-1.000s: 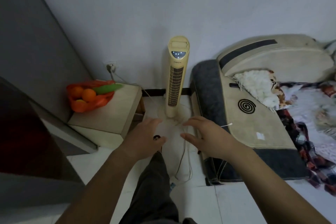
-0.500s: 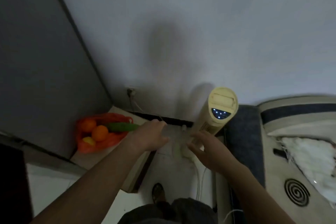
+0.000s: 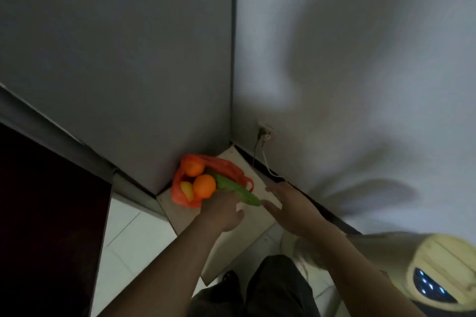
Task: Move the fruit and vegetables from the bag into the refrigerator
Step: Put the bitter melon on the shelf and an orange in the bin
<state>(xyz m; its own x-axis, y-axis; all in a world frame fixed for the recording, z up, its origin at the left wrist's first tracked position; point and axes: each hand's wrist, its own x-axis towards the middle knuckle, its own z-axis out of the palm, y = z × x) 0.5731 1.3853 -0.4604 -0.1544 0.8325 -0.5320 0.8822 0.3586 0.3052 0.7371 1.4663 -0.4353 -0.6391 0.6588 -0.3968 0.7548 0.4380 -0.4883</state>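
An orange-red plastic bag (image 3: 231, 166) lies on a low beige cabinet (image 3: 247, 229) in the corner. Inside it I see two oranges (image 3: 204, 186), a yellow fruit (image 3: 187, 190) and a long green cucumber (image 3: 238, 192) sticking out toward me. My left hand (image 3: 222, 211) is at the bag's near edge, its fingertips beside the lower orange and the cucumber, holding nothing that I can see. My right hand (image 3: 291, 207) hovers open just right of the cucumber's tip. A dark surface (image 3: 46, 213) at the far left may be the refrigerator.
A grey panel (image 3: 116, 59) stands behind the bag and a white wall (image 3: 360, 59) to the right, with a socket and cords (image 3: 265, 134). A yellow tower fan (image 3: 438, 270) stands at the lower right. White floor tiles (image 3: 134, 234) lie left of the cabinet.
The view has swung left and closer to the bag. Both hands have reached forward from near the fan to the bag and cucumber.
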